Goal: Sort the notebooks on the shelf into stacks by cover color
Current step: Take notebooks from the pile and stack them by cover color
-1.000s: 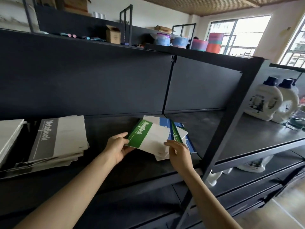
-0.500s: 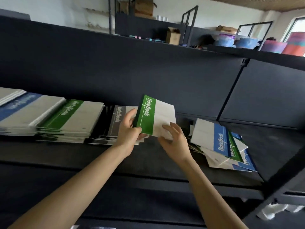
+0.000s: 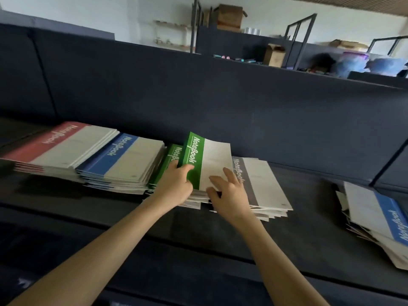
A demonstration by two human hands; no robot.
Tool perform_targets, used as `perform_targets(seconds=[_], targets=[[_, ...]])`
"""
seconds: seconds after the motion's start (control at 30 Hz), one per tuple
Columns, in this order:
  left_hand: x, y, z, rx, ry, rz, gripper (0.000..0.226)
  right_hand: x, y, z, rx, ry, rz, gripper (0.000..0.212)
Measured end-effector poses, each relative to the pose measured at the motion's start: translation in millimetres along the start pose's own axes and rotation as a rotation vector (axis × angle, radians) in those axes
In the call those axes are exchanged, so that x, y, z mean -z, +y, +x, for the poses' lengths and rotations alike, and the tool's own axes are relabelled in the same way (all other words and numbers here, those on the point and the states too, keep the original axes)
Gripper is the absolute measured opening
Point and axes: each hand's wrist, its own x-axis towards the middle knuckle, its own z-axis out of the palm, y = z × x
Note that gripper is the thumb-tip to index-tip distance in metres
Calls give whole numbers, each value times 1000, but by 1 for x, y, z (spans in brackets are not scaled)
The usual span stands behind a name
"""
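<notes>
Here, at the front of a dark shelf [image 3: 136, 217], a green notebook [image 3: 212, 164] is gripped along its coloured spine by the left hand [image 3: 174, 184], the thumb laid across the green band. The notebook is held tilted, far edge raised, just above the green stack [image 3: 171, 161]. Its white half is touched by the right hand [image 3: 230, 195], whose fingers are spread and nearly straight, closed on nothing.

Just right of the hands, a grey stack [image 3: 262, 184] is seen lying flat. To the left, a blue stack [image 3: 123, 160] and then a red stack [image 3: 57, 144] are lined up side by side, close against each other. Well apart at the far right, a loose pile [image 3: 375, 215] topped by a blue cover is heaped askew.

Behind everything the shelf is closed off by a dark back panel [image 3: 220, 102]. Beyond it, cardboard boxes [image 3: 229, 16] are set on a farther rack [image 3: 242, 40], with some blurred blue shapes to the right.
</notes>
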Motion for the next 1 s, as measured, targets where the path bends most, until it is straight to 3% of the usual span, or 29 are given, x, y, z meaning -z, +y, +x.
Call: perform_targets(seconds=[0.13,0.23,0.37,0.73,1.0], targets=[[18,-38,7,-19,-101,307,49,-25,-29,15,-6,-41,-51,38],[23,-54,11,-54,-201,515,45,-38,-41,17,-48,-60,-88,56],[25,-57,17,-126,-220,620,41,-35,-46,19,-154,-119,-135,37],[-28,5,29,-478,-164,196,41,4,10,5,-277,26,-95,35],[-104,105,33,-567,-236,46,44,64,110,-32,-475,53,-147,46]])
